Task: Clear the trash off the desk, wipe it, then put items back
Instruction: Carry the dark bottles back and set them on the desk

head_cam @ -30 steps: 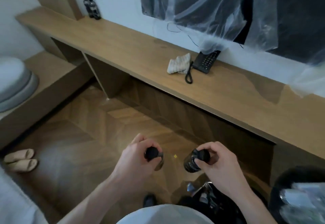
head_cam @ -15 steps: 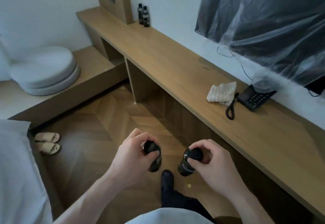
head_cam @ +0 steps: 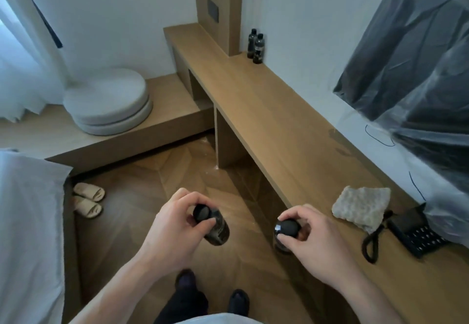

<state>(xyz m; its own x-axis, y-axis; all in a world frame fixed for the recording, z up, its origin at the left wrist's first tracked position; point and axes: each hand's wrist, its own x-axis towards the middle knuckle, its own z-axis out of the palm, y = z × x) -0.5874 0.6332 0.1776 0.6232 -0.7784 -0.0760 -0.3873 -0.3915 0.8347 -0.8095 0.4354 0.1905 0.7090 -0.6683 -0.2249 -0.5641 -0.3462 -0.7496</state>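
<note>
My left hand [head_cam: 175, 229] grips a small dark bottle [head_cam: 215, 227] by its black cap, held over the floor. My right hand [head_cam: 312, 242] grips a second dark bottle [head_cam: 285, 232] by its cap, right at the front edge of the long wooden desk [head_cam: 266, 110]. A folded pale cloth [head_cam: 361, 205] lies on the desk just right of my right hand. Beside it sits a black telephone [head_cam: 418, 232] with a coiled cord. Two more dark bottles [head_cam: 256, 46] stand upright at the far end of the desk by the wall.
A plastic-covered screen [head_cam: 416, 64] hangs on the wall above the desk. A round grey cushion [head_cam: 109, 102] lies on a low wooden platform at left. Slippers [head_cam: 87, 199] sit on the parquet floor beside a white bed [head_cam: 28, 222]. My feet stand below.
The view has swung left along the desk. Both hands still hold their bottles, and my right hand has come up to the desk's front edge near the cloth.
</note>
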